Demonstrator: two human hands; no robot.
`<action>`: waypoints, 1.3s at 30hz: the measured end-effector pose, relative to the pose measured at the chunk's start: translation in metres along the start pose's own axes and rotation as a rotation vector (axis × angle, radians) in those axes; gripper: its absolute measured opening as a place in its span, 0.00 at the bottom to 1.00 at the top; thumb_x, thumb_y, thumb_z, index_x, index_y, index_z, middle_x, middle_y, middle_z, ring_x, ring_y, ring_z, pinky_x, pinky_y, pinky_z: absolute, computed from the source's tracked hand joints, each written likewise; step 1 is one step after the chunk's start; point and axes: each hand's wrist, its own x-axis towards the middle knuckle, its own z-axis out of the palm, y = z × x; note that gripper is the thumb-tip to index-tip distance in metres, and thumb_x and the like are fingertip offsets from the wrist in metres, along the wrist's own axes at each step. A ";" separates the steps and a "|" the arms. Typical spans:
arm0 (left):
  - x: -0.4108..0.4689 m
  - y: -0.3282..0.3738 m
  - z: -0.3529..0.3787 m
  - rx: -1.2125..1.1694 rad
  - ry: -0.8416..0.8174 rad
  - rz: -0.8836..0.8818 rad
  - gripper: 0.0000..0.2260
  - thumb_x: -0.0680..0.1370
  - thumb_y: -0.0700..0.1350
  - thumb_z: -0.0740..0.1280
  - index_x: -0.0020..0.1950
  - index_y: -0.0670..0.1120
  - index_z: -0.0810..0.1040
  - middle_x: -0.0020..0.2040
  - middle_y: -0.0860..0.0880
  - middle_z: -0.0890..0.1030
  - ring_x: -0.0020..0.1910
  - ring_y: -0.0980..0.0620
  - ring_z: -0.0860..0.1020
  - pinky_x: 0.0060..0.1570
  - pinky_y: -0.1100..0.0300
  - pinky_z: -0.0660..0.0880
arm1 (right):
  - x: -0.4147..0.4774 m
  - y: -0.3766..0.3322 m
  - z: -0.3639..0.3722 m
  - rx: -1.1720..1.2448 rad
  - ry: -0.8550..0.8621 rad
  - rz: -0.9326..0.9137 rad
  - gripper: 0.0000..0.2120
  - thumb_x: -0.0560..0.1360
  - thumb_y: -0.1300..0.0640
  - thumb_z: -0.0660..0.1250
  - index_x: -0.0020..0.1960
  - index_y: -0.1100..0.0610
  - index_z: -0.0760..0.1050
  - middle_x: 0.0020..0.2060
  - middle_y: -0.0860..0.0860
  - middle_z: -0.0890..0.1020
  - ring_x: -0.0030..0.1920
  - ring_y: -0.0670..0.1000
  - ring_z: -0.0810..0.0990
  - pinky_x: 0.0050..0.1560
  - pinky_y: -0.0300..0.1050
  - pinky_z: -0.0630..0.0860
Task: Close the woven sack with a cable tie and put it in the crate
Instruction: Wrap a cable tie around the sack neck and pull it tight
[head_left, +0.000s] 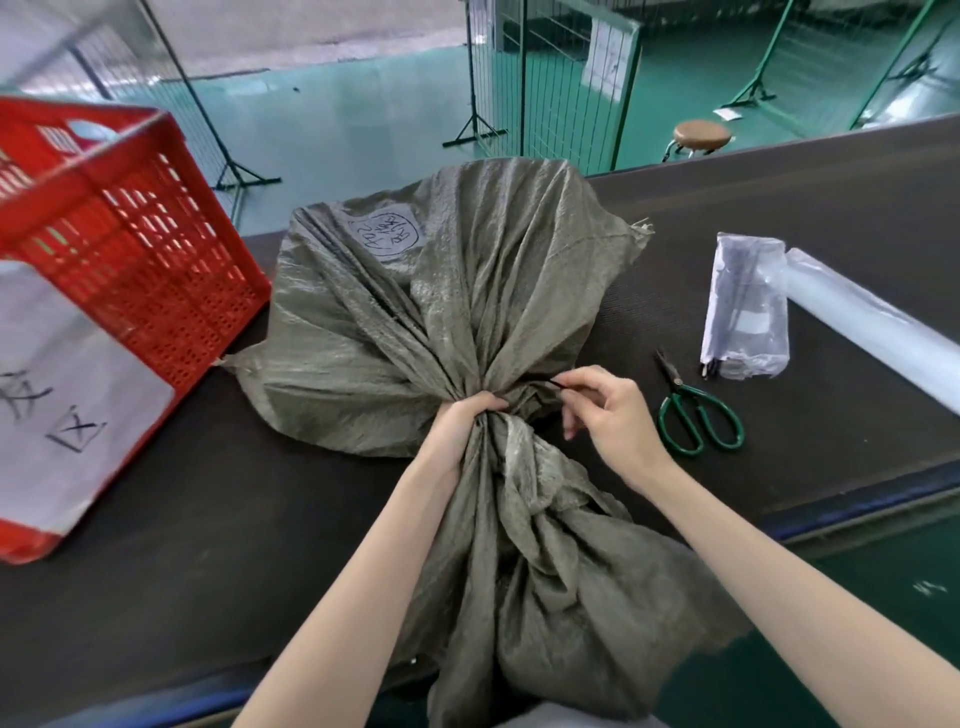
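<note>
A grey-green woven sack (447, 291) lies on the dark table, its neck gathered into a bunch in the middle. My left hand (467, 421) squeezes that bunched neck. My right hand (608, 405) pinches the end of a thin black cable tie (555, 383) right beside the neck; most of the tie is hidden by cloth and fingers. The sack's loose mouth hangs over the near table edge toward me. A red plastic crate (135, 244) stands at the left, tilted, with a white paper label on its side.
Green-handled scissors (696, 415) lie to the right of my right hand. Behind them sit a clear bag of black cable ties (745, 306) and a roll of clear plastic (872, 322). Wire fences and a round stool (701, 136) stand beyond the table.
</note>
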 end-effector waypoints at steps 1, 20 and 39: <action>0.000 0.000 -0.002 -0.016 -0.019 -0.017 0.20 0.68 0.38 0.67 0.59 0.34 0.78 0.52 0.39 0.82 0.42 0.46 0.82 0.48 0.58 0.78 | -0.001 0.001 0.004 0.021 -0.014 0.023 0.12 0.76 0.70 0.63 0.46 0.55 0.79 0.30 0.57 0.76 0.22 0.47 0.72 0.25 0.39 0.72; -0.029 0.004 -0.026 -0.258 -0.186 -0.154 0.22 0.75 0.54 0.65 0.61 0.39 0.79 0.56 0.41 0.83 0.51 0.48 0.83 0.63 0.53 0.74 | 0.000 0.022 -0.005 -0.437 -0.171 0.171 0.07 0.71 0.62 0.72 0.34 0.56 0.80 0.27 0.55 0.79 0.27 0.44 0.73 0.29 0.33 0.68; -0.016 -0.042 -0.060 0.324 0.341 0.024 0.05 0.73 0.34 0.66 0.42 0.37 0.81 0.42 0.40 0.84 0.49 0.42 0.82 0.50 0.46 0.79 | 0.008 0.015 0.066 0.195 -0.405 0.525 0.22 0.48 0.51 0.84 0.30 0.65 0.80 0.29 0.57 0.83 0.31 0.41 0.80 0.43 0.28 0.76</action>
